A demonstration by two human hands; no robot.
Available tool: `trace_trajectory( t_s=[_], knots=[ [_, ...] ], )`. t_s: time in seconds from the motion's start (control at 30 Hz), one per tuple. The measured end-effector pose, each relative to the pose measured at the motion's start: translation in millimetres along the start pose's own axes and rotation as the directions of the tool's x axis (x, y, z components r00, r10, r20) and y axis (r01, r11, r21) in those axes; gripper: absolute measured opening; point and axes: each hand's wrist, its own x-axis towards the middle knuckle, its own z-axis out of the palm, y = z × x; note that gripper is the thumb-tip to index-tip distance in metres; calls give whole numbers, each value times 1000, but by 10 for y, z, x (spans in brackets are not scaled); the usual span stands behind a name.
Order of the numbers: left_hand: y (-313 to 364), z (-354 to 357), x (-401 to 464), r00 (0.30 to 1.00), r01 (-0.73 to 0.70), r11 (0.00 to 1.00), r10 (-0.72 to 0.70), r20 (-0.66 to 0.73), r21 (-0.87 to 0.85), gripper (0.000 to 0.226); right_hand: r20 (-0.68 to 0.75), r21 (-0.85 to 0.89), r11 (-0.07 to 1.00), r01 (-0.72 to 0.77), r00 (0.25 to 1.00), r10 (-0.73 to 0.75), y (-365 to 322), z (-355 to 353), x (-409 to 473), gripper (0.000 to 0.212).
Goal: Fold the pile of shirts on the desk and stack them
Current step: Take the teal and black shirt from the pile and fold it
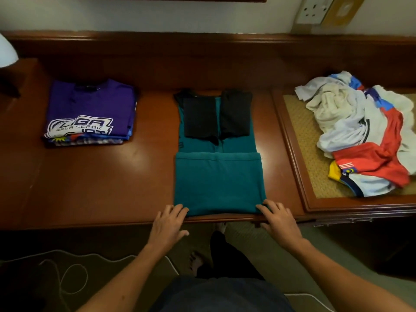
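A teal shirt with black sleeves lies in the middle of the wooden desk, its sides folded in and its bottom part doubled up over the body. My left hand touches its near left corner with fingers fairly straight. At the near right corner sits my right hand, fingertips on the cloth. A stack of folded shirts with a purple one on top stands at the left. A loose pile of white, red and blue shirts lies at the right.
The pile rests on a woven inset panel framed in wood. A white lamp shade is at the far left. A wall socket sits above the desk's back ledge. White cable lies on the floor near my feet.
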Motion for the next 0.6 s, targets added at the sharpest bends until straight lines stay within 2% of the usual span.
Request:
trace_trajectory(
  t_s=[0.07,0.13,0.2,0.27,0.33,0.4,0.47,0.53,0.6],
  knots=[
    [-66,-18,9,998,-65,998,65,-14,-25,70,-17,13,999,32,999,-32,59,-40,41,61],
    [-183,-64,84,993,-120,983,121,2,-140,57,-47,36,995,94,995,-92,96,-89,104,48],
    [-318,-109,189,991,-106,952,126,51,-287,37,-95,36,988,153,984,-149,146,-137,145,27],
    [-424,-114,257,995,-40,927,71,71,-373,26,-122,17,984,175,978,-172,202,-176,168,18],
    [-486,-70,256,998,-16,929,35,44,-370,31,-129,24,986,165,979,-160,258,-166,159,25],
    [-486,-27,195,998,-58,941,62,1,-334,38,-105,30,985,168,981,-164,270,-112,129,47],
    [-459,-24,125,996,-87,950,83,-28,-301,50,-71,11,982,189,980,-188,237,-75,115,60],
    [-438,-41,82,996,-92,961,85,-39,-262,58,-48,10,982,189,981,-188,198,-86,130,57],
    [-408,-39,44,994,-98,967,86,-64,-235,54,-45,15,980,198,979,-197,185,-99,149,51]
  ],
)
